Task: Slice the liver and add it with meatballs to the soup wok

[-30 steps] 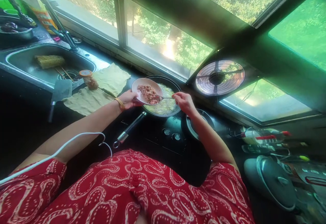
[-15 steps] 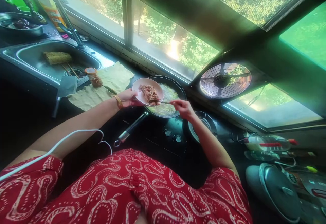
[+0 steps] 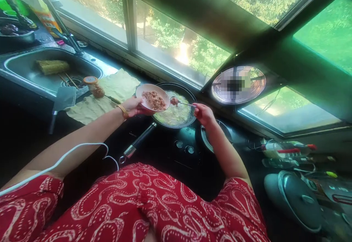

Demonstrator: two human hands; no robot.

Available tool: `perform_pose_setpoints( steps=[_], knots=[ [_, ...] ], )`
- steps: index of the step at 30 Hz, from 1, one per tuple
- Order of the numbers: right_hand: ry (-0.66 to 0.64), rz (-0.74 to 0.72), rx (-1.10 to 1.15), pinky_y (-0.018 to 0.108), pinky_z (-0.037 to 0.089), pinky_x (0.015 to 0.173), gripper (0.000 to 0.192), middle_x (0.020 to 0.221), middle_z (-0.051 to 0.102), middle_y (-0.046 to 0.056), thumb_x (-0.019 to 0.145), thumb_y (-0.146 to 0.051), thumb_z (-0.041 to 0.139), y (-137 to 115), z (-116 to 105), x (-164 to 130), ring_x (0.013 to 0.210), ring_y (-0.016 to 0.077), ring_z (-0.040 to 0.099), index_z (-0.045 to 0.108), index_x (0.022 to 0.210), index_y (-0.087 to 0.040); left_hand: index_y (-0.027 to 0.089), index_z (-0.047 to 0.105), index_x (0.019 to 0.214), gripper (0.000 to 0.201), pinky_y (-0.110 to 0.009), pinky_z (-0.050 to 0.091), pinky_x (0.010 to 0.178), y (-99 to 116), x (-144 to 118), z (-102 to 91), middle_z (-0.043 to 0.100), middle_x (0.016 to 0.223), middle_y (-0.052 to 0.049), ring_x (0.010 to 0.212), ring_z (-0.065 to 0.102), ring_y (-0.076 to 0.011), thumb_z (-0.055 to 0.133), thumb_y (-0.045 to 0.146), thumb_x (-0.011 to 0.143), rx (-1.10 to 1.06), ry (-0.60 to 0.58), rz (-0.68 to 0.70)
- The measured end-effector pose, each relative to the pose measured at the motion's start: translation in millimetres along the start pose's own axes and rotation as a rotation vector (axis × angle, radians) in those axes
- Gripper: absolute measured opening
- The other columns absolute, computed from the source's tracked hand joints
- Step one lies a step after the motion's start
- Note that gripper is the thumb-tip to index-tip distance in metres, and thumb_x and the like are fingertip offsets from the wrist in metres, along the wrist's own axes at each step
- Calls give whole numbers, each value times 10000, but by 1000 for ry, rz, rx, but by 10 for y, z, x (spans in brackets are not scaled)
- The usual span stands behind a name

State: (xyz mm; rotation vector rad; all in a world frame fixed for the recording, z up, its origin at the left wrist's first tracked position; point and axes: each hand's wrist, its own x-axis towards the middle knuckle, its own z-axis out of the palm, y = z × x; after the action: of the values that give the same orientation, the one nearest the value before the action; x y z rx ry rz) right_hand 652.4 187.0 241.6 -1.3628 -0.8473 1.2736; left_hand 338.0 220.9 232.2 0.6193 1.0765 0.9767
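Note:
My left hand (image 3: 133, 107) is closed on the rim of a pale bowl (image 3: 139, 90), tilted over the left part of a frying pan (image 3: 192, 94). Reddish-brown crumbly food (image 3: 154, 101), like mince or flaked fish, lies in the bowl. In my right hand (image 3: 204, 113) is a spoon (image 3: 187, 104), gripped by its handle. A small heap of the same food sits on the spoon, just right of the bowl and above the pan. A pale, flat layer of food (image 3: 178, 115) covers the pan's bottom.
Left of the pan are flat pale sheets (image 3: 121, 82), a lidded jar (image 3: 95, 87) and a spatula (image 3: 64, 99) beside the sink (image 3: 16, 57). The pan handle (image 3: 140, 139) points towards me. Right stand a second burner (image 3: 217, 135), bottles (image 3: 286, 150) and a lidded pot (image 3: 299, 201).
My right hand has lifted the spoon out of the bowl with a heap of food and moved it right, over the pan. The camera view has shifted slightly.

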Motion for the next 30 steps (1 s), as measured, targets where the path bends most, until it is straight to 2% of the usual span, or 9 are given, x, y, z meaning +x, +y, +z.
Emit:
perform_pose_setpoints(
  steps=[4,6,10,12,14,20,25,30],
  knots=[
    [125,-109,-278,225,288,462,180,473,496,-58,757,-335,680,244,-151,54,433,79,368,687,773,-155,94,604,1215,518,-380,633,665,37,-4,-83,710,894,-99,691,700,-225,508,-64,731,28,93,37],
    [138,-168,-466,240,335,506,187,481,517,-49,791,-333,644,403,-176,80,456,100,418,701,762,-158,102,617,1207,497,-357,630,681,38,-17,-123,709,896,-94,707,703,-222,539,-45,739,6,123,15],
    [16,-396,-862,291,446,709,187,692,689,20,858,-254,583,635,-185,92,674,172,599,749,827,-175,109,608,1238,543,-329,627,663,25,-81,-168,712,923,-99,728,708,-220,524,-30,720,-16,121,-12],
    [-31,-512,-1030,318,456,791,198,845,745,57,881,-222,570,673,-197,84,782,202,630,765,882,-185,118,605,1241,561,-342,632,674,15,-112,-174,716,931,-93,741,710,-221,509,-29,708,-22,119,-3],
    [-28,-593,-1130,334,457,828,219,914,758,77,909,-217,554,662,-224,76,831,219,637,770,923,-191,118,610,1228,554,-363,637,702,4,-133,-175,722,936,-98,778,714,-235,506,-24,702,-25,117,-4],
    [21,-671,-1130,334,459,839,257,967,761,71,950,-234,520,517,-334,84,866,222,634,774,981,-207,69,592,1269,621,-435,647,725,-22,-170,-162,717,1037,-182,890,720,-306,487,-18,663,-78,53,-13],
    [28,-593,-1160,335,466,843,260,971,766,75,935,-213,519,507,-330,132,871,223,637,775,979,-200,70,597,1279,660,-419,652,727,-29,-241,-132,708,1090,-184,943,716,-304,483,-33,637,-132,-19,5],
    [101,-518,-1130,330,472,851,241,967,761,86,910,-201,532,459,-312,150,878,220,647,771,942,-181,91,605,1280,649,-378,653,717,-21,-317,-125,716,1072,-158,904,722,-272,485,-37,655,-166,11,37]
  ],
)
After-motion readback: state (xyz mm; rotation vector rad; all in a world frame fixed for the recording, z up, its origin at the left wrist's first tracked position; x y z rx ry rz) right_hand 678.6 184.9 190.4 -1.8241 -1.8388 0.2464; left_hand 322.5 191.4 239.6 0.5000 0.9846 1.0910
